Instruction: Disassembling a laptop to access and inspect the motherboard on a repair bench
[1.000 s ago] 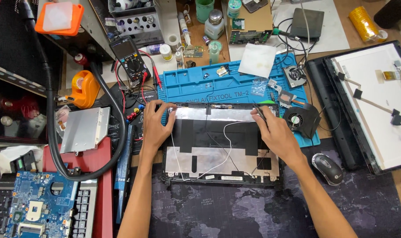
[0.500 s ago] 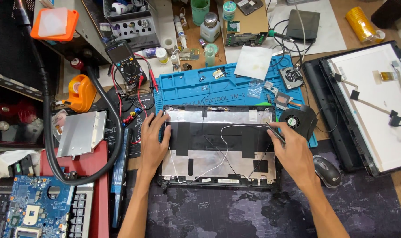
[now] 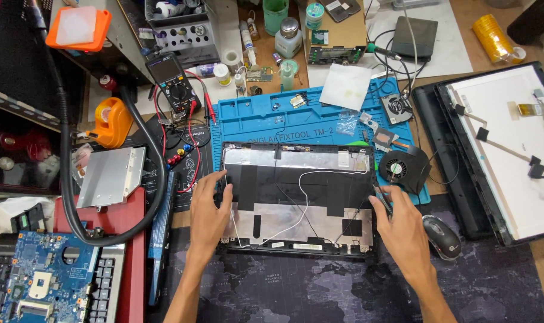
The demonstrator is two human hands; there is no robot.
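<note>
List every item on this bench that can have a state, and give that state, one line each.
Laptop lid shell: stripped, inner side up, white cable loose across it.
Left hand: flat on the shell's left edge.
Right hand: at the shell's right edge.
Display panel: removed, lying face down, ribbon cables exposed.
Cooling fan: taken out, on the blue mat.
Multimeter: probe leads plugged in.
Mouse: untouched.

The left hand (image 3: 209, 206) lies flat at lower centre, fingers spread. The right hand (image 3: 402, 224) lies palm-down at lower right, fingers loosely curved.
</note>
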